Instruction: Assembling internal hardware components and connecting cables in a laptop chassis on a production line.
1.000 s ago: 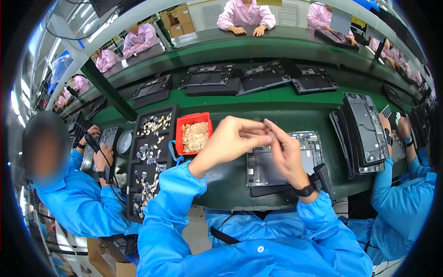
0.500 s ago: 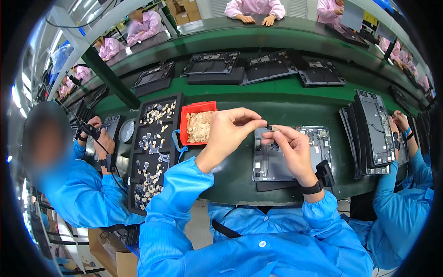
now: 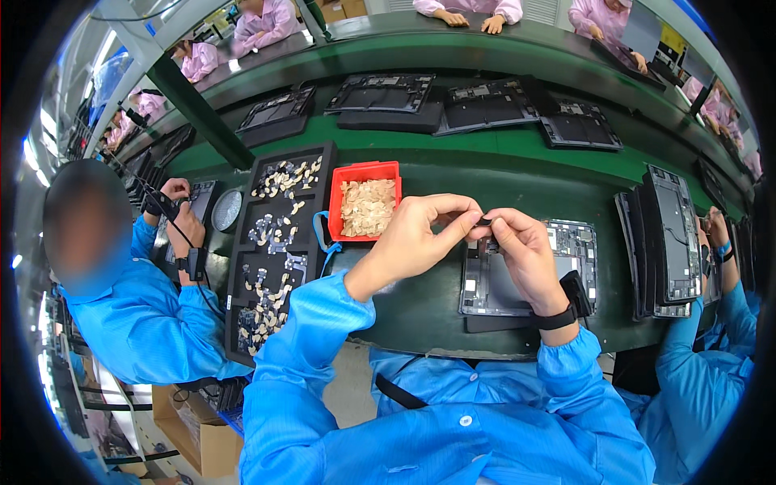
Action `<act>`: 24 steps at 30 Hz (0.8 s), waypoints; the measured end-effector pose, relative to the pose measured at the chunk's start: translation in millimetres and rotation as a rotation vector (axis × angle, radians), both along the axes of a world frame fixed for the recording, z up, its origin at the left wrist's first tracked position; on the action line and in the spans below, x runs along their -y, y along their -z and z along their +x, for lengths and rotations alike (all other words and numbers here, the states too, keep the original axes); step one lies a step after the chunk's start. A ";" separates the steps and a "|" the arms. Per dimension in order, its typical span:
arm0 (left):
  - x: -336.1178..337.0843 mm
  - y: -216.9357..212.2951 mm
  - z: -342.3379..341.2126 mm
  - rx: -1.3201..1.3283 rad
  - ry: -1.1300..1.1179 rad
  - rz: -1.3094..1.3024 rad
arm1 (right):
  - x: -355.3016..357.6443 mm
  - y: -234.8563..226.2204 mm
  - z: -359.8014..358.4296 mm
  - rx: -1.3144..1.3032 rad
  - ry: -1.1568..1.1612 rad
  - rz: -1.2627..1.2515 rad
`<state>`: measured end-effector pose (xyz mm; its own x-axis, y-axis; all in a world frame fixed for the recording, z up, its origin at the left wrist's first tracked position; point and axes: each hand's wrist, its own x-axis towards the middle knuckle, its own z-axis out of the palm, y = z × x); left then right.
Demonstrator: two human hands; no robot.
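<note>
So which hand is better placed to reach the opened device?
Probably the right hand: it appears over the opened device, while the left hand is mostly to its left, nearer the red bin.

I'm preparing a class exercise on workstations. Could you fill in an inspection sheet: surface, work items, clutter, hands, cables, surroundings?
Surface: dark green worktop.
Work items: small dark part, exact kind unclear; opened flat device, partly behind the right hand.
Clutter: red bin of tan flakes; black compartment tray of small loose parts; blue strap between them; stacked dark panels at right.
Hands: left hand and right hand pinch the small dark part together.
Cables: thin black cable by the left-side co-worker.
Surroundings: pink-clad people across the line.
</note>
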<state>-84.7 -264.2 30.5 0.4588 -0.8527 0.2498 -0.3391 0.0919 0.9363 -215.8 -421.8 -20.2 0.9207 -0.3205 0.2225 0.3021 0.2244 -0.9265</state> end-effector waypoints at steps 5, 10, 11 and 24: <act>-9.3 2.6 19.6 0.474 -0.223 -0.069 | -5.9 -9.4 4.7 -0.125 -0.141 0.210; -44.2 6.0 93.1 0.676 -0.633 0.252 | -11.5 -4.0 13.5 -0.206 -0.057 0.135; -47.6 11.4 96.1 0.793 -0.697 0.206 | -11.7 0.9 15.2 -0.204 -0.058 0.136; -20.6 17.1 14.8 0.919 -0.187 -0.065 | -18.5 -5.6 10.0 -0.159 -0.078 -0.219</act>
